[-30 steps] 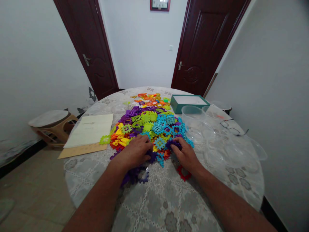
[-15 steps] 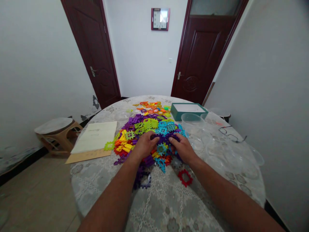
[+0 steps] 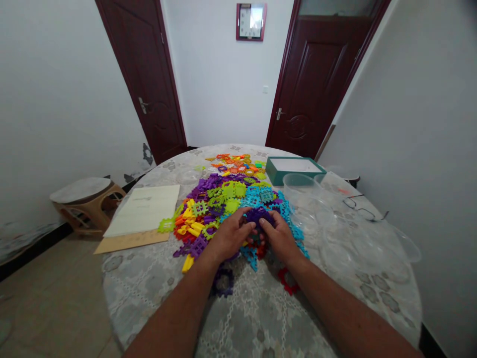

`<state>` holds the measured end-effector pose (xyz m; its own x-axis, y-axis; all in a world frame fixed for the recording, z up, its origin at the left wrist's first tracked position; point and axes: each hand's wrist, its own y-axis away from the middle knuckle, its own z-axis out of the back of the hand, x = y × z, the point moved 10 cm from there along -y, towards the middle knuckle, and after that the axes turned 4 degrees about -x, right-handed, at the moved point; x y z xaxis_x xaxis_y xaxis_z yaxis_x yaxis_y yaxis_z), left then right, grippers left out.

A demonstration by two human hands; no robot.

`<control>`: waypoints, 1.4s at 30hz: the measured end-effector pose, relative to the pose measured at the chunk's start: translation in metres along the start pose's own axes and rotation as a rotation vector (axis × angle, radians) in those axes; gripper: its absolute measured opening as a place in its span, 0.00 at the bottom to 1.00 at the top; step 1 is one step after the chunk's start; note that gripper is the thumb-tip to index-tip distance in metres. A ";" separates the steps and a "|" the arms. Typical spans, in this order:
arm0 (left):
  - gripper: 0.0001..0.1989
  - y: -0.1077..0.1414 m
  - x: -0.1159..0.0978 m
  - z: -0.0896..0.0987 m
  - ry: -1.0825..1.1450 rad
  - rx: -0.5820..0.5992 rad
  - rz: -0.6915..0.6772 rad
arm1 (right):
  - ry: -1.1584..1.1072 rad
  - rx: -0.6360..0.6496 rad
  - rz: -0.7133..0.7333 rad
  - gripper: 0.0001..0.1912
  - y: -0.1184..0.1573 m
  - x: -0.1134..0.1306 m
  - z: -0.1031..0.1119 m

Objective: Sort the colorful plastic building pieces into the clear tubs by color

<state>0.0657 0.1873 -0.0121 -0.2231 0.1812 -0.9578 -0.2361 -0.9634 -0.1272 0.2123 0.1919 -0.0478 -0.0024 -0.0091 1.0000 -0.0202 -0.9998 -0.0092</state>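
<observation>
"As we read from the left, what stands first?"

"A stool beside the table; next, paper lying flat on the patterned cover. Then comes a heap of coloured plastic pieces, spread across the middle."

"And the hands?"

"Left hand: fingers closed on a dark purple piece, raised over the heap's near side. Right hand: gripping the same item, thumb on top. Whether it is one piece or several joined, I cannot tell."

"Further right?"

"A red piece, partly hidden by the forearm; a green box behind; clear tubs; finally, glasses."
</observation>
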 end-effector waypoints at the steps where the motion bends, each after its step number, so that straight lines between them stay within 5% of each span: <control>1: 0.29 0.001 -0.002 0.002 -0.031 -0.018 -0.012 | 0.001 -0.009 0.021 0.21 0.001 0.002 0.000; 6: 0.31 0.002 -0.009 0.005 -0.158 -0.057 -0.054 | -0.018 0.000 0.064 0.30 0.006 0.003 -0.003; 26: 0.26 0.000 -0.010 0.007 -0.147 -0.064 -0.079 | -0.038 0.061 0.081 0.24 0.004 0.013 0.002; 35: 0.20 0.003 -0.027 0.036 -0.182 -0.276 -0.130 | 0.128 -0.106 0.171 0.22 -0.018 0.086 0.057; 42: 0.12 0.010 -0.043 0.040 -0.467 -0.403 -0.337 | 0.449 -0.277 0.304 0.19 -0.117 0.149 0.111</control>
<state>0.0352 0.1777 0.0379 -0.6037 0.4615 -0.6501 -0.0152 -0.8220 -0.5693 0.3256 0.3052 0.1021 -0.4687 -0.2241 0.8545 -0.2116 -0.9106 -0.3549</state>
